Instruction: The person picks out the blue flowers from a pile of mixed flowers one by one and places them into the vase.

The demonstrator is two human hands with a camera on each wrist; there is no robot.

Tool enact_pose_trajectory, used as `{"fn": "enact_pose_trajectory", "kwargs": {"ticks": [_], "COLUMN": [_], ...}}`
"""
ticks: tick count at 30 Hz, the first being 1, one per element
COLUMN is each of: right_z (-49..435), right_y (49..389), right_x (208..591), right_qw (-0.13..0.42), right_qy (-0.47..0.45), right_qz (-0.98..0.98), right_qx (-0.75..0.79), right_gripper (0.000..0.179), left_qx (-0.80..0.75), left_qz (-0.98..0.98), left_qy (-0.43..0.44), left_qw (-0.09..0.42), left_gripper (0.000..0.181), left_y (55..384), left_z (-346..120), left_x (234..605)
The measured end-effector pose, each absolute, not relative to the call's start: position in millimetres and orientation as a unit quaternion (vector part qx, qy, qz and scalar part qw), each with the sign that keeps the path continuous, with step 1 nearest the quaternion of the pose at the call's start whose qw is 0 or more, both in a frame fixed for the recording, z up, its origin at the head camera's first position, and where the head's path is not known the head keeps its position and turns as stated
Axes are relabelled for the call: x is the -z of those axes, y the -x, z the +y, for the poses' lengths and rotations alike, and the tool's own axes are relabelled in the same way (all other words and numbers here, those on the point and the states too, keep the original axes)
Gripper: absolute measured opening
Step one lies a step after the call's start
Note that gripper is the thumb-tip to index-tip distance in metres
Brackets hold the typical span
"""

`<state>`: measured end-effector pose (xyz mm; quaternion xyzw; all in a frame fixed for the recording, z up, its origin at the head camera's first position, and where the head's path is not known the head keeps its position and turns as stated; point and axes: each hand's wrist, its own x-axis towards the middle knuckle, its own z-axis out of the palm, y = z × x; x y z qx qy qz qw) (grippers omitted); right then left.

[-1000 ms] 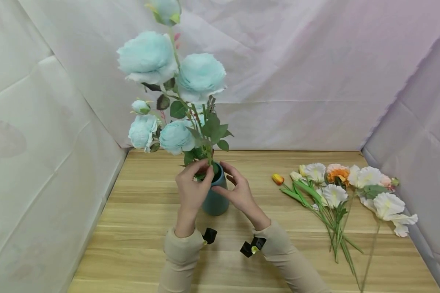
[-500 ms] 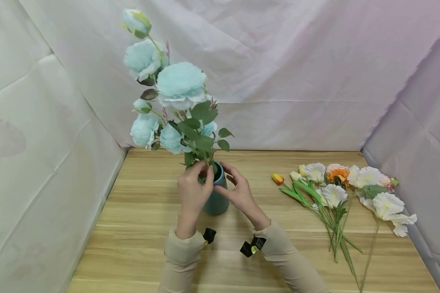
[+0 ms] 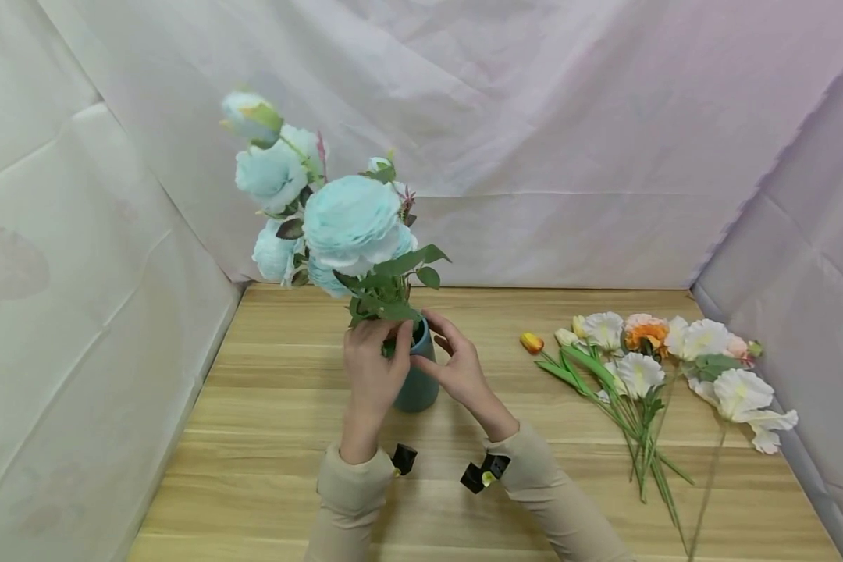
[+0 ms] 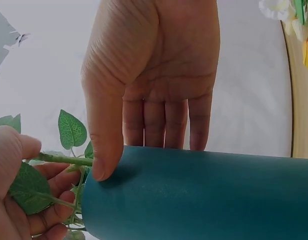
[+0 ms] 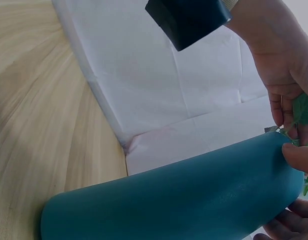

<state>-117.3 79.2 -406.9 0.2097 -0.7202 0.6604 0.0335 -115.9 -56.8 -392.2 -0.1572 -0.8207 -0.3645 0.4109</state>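
Note:
A teal vase stands upright on the table. My right hand holds it at the rim; in the left wrist view its thumb presses one side and its fingers lie along the other. My left hand pinches a green stem just above the vase mouth. That stem belongs to an artificial light-blue rose spray with large blooms, a bud and green leaves. Other blue blooms lean left behind it. The lower stem ends are hidden by the vase and hands.
Right of the vase, loose artificial flowers lie on the wooden table: white blooms, an orange one and tulips with long green stems. White cloth walls enclose the table. Black cameras sit at both wrists.
The blue rose spray has come down toward the vase and swung left, its top bud now much lower. My left hand has shifted slightly down and right. My right hand has stayed at the vase.

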Motion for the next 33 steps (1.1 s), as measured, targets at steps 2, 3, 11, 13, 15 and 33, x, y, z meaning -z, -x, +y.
{"fn": "enact_pose_trajectory", "kwargs": {"ticks": [2,3,11,13,15,33], "right_z": [79.4,79.4,78.8,78.7,78.9,78.6], "right_y": [117.2,117.3,117.5,117.0,116.6,116.9], "right_x": [407.0,407.4,407.5,407.0,406.7,407.5], "right_qw": [0.033,0.033,0.035,0.035,0.035,0.043], "right_qy": [-0.209,-0.208,-0.205,-0.203,-0.201,-0.195], "right_qz": [-0.72,-0.72,-0.728,-0.732,-0.733,-0.731], "right_qx": [-0.661,-0.661,-0.653,-0.65,-0.649,-0.652], "right_gripper": [0.063,0.063,0.061,0.059,0.058,0.055], "left_qx": [0.367,0.362,0.337,0.353,0.375,0.465], "left_qz": [-0.822,-0.823,-0.824,-0.824,-0.822,-0.791], "left_qy": [0.152,0.151,0.142,0.124,0.109,0.121], "left_qw": [0.408,0.41,0.434,0.426,0.414,0.378], "left_gripper": [0.017,0.017,0.011,0.012,0.017,0.036], "left_y": [115.9,115.8,113.1,111.4,110.2,110.7], "left_z": [-56.2,-56.2,-53.4,-52.2,-51.5,-55.4], "left_x": [392.6,393.0,396.7,396.6,396.0,398.0]}}
